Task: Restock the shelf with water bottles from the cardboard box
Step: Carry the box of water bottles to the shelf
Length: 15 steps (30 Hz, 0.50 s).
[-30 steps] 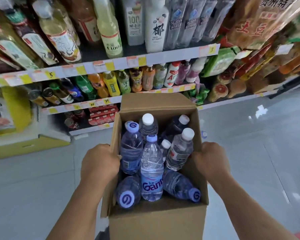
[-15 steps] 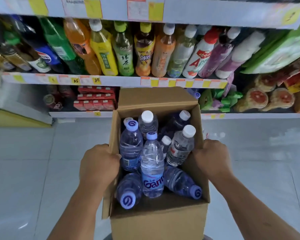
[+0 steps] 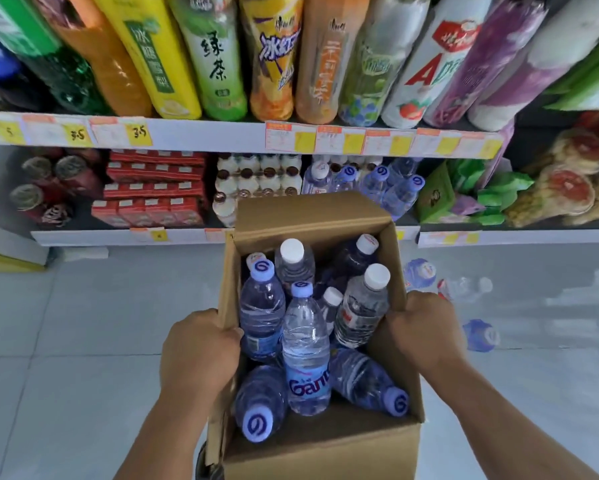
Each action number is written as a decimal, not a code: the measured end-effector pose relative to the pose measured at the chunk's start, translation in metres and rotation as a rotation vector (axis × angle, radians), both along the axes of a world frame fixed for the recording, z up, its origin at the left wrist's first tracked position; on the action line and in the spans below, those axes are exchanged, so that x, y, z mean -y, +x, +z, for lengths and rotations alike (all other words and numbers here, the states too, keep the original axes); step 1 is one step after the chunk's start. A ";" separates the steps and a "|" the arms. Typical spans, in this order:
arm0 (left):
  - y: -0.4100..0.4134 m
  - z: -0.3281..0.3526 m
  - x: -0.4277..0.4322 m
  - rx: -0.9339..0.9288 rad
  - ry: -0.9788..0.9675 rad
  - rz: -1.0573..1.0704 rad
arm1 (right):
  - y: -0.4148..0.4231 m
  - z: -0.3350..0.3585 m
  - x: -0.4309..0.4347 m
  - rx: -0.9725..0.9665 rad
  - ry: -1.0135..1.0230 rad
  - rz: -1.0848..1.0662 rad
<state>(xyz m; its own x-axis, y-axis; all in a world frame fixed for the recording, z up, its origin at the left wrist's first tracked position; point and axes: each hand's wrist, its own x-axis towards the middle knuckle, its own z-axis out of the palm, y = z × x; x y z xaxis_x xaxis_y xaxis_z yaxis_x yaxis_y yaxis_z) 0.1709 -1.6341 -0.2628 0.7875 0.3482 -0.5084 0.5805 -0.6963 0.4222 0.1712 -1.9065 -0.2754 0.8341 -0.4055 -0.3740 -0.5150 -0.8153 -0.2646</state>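
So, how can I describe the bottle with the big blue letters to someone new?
Find the open box held in front of the shelf. In its middle stands one bottle, pale blue cap pointing up. It alone shows large blue letters on its label.

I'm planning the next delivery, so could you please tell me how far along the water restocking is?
Barely started. Done: the box is at the bottom shelf, where some water bottles already sit. In hand: the left hand and right hand grip the box's side walls. Left: the box is full of bottles; none lifted out.
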 end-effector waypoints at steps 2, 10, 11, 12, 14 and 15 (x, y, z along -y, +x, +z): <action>0.005 -0.006 -0.003 0.000 0.027 -0.020 | 0.004 -0.007 0.002 0.010 -0.012 0.007; -0.004 -0.005 -0.002 -0.023 0.073 -0.008 | -0.008 -0.011 -0.004 0.033 -0.079 0.019; -0.002 -0.003 -0.001 -0.019 0.074 -0.015 | -0.007 -0.010 -0.004 0.027 -0.080 0.021; 0.000 -0.001 0.001 -0.017 0.075 -0.028 | -0.006 -0.009 -0.004 0.019 -0.084 0.024; 0.003 0.002 0.002 -0.010 0.065 -0.039 | -0.006 -0.008 -0.004 -0.007 -0.087 0.029; 0.005 0.004 0.002 0.003 0.061 -0.039 | -0.007 -0.006 -0.005 -0.020 -0.077 0.023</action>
